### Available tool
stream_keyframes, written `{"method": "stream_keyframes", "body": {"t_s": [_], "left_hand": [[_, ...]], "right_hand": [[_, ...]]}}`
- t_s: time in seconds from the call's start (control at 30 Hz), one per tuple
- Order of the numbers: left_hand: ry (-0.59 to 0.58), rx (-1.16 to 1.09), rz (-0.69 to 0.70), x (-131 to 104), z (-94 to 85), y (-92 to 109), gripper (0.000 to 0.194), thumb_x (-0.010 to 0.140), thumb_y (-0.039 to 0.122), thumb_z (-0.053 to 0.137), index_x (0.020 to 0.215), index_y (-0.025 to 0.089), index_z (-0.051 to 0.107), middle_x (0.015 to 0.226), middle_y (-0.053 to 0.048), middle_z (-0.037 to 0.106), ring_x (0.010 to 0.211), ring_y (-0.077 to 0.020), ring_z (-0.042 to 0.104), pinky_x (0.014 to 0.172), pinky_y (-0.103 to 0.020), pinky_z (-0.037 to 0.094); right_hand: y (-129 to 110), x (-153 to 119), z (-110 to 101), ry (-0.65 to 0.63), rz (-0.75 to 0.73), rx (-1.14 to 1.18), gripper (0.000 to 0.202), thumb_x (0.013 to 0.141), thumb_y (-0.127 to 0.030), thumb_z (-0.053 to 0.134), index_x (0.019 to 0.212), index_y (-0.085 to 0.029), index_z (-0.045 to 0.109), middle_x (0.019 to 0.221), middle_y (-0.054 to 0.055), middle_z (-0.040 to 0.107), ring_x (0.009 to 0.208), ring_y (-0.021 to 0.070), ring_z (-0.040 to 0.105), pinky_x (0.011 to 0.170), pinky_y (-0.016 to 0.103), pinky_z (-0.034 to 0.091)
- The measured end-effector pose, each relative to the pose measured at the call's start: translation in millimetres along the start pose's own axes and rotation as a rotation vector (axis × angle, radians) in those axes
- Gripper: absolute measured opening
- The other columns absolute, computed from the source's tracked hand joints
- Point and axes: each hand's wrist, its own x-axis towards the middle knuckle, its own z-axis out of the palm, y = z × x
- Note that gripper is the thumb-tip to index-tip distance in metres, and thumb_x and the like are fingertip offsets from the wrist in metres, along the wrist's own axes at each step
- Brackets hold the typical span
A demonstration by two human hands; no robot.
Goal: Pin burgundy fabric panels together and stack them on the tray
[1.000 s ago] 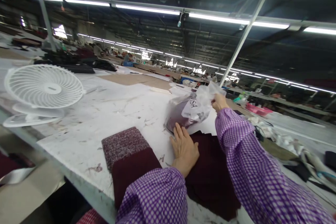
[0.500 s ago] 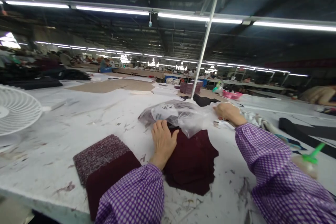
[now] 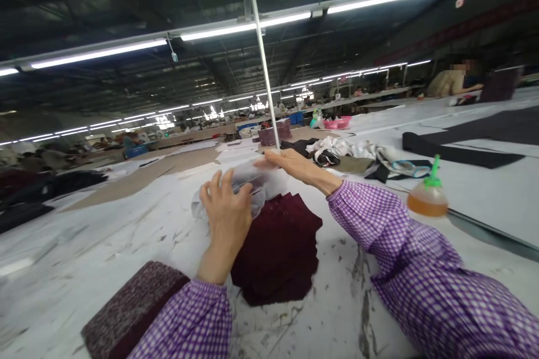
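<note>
A crumpled clear plastic bag point(image 3: 267, 179) lies behind a stack of dark maroon fabric pieces point(image 3: 280, 252) with jagged edges. My left hand point(image 3: 225, 213) is at the bag's near left side, its fingers curved and spread apart. Over the bag's far right side my right hand point(image 3: 295, 165) reaches with fingers stretched out; their tips are blurred against the plastic. A folded stack of speckled maroon knit fabric point(image 3: 130, 308) sits at the lower left, partly behind my left sleeve.
To the right stands a squat bottle point(image 3: 427, 199) with amber liquid and a green spout. Scissors with blue handles point(image 3: 410, 168) lie among cloth scraps point(image 3: 343, 148). A white pole point(image 3: 263, 56) rises behind the bag. Another person point(image 3: 448, 81) works at the far right.
The view has swung to the right. My left hand has lifted off the maroon pieces toward the bag, and the right hand has come in over it. The bag looks more bunched up.
</note>
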Motion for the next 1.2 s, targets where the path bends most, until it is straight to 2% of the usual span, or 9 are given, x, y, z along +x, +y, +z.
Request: {"method": "stream_keyframes", "body": {"t_s": [0.13, 0.23, 0.33, 0.43, 0.53, 0.77, 0.97, 1.1, 1.2], "left_hand": [[-0.129, 0.136, -0.055, 13, -9.2, -24, 0.024, 0.083, 0.013, 0.048, 0.094, 0.022, 0.067, 0.122, -0.013, 0.058, 0.115, -0.0353, 0.047, 0.093, -0.056, 0.031], [-0.119, 0.091, -0.085, 15, -14.4, -29, 0.025, 0.085, 0.030, 0.051, 0.104, 0.019, 0.061, 0.117, -0.014, 0.061, 0.108, -0.0331, 0.051, 0.088, -0.048, 0.039], [-0.166, 0.029, -0.042, 16, -12.5, -24, 0.051, 0.078, 0.046, 0.058, 0.118, 0.016, 0.053, 0.117, -0.015, 0.061, 0.108, -0.0323, 0.052, 0.084, -0.043, 0.043], [-0.217, 0.138, -0.079, 21, -11.6, -27, 0.028, 0.080, 0.032, 0.052, 0.101, 0.016, 0.062, 0.096, -0.015, 0.067, 0.095, -0.0322, 0.058, 0.077, -0.041, 0.043], [-0.167, 0.207, -0.259, 32, -22.2, -46, 0.023, 0.083, 0.022, 0.043, 0.085, 0.019, 0.066, 0.072, -0.010, 0.066, 0.073, -0.0276, 0.060, 0.065, -0.035, 0.040], [-0.059, 0.153, -0.315, 46, -53.6, -68, 0.025, 0.082, 0.022, 0.044, 0.089, 0.021, 0.069, 0.081, -0.007, 0.069, 0.075, -0.0246, 0.060, 0.065, -0.031, 0.038], [0.035, -0.030, -0.416, 26, -54.0, -58, 0.017, 0.079, 0.026, 0.053, 0.076, 0.020, 0.068, 0.076, -0.004, 0.067, 0.070, -0.0197, 0.058, 0.069, -0.030, 0.040], [0.161, -0.215, -0.539, 15, -48.8, -51, 0.015, 0.077, 0.026, 0.056, 0.069, 0.019, 0.066, 0.074, -0.002, 0.066, 0.072, -0.0177, 0.058, 0.071, -0.030, 0.042], [0.226, -0.326, -0.564, 7, -42.5, -46, 0.016, 0.079, 0.028, 0.055, 0.070, 0.018, 0.064, 0.074, -0.002, 0.064, 0.075, -0.0173, 0.058, 0.074, -0.030, 0.043]], "right_hand": [[-1, 1, -3, -0.017, -0.017, 0.036, 0.057, 0.090, -0.059, 0.040, 0.104, -0.014, 0.072, 0.111, 0.011, 0.068, 0.103, 0.0212, 0.062, 0.096, 0.037, 0.043], [-3, 1, -3, -0.052, -0.025, 0.042, 0.057, 0.090, -0.060, 0.041, 0.101, -0.013, 0.072, 0.113, 0.012, 0.067, 0.103, 0.0216, 0.062, 0.093, 0.037, 0.045], [-7, -1, -3, -0.093, -0.031, 0.047, 0.057, 0.090, -0.060, 0.040, 0.100, -0.014, 0.072, 0.111, 0.012, 0.068, 0.104, 0.0213, 0.062, 0.096, 0.039, 0.044], [-11, -3, -3, -0.075, -0.017, 0.016, 0.056, 0.091, -0.058, 0.039, 0.107, -0.014, 0.070, 0.105, 0.012, 0.070, 0.103, 0.0207, 0.062, 0.099, 0.041, 0.041], [-13, -4, -3, -0.070, -0.023, -0.040, 0.055, 0.092, -0.057, 0.038, 0.116, -0.016, 0.066, 0.099, 0.010, 0.072, 0.101, 0.0196, 0.063, 0.101, 0.042, 0.039], [-15, -4, 7, -0.127, -0.048, -0.137, 0.056, 0.091, -0.059, 0.038, 0.108, -0.015, 0.069, 0.093, 0.008, 0.072, 0.079, 0.0161, 0.065, 0.077, 0.030, 0.051], [-50, -23, 16, 0.141, -0.261, -0.226, 0.049, 0.094, -0.051, 0.039, 0.077, -0.014, 0.067, 0.076, 0.006, 0.069, 0.068, 0.0130, 0.062, 0.065, 0.025, 0.049], [-58, -26, 25, 0.279, -0.481, -0.457, 0.035, 0.092, -0.046, 0.047, 0.101, -0.019, 0.066, 0.104, 0.009, 0.067, 0.098, 0.0201, 0.061, 0.087, 0.036, 0.047], [-45, -18, 34, 0.226, -0.591, -0.666, 0.056, 0.084, -0.051, 0.058, 0.129, -0.018, 0.052, 0.136, 0.014, 0.050, 0.125, 0.0276, 0.044, 0.103, 0.048, 0.036]]}}
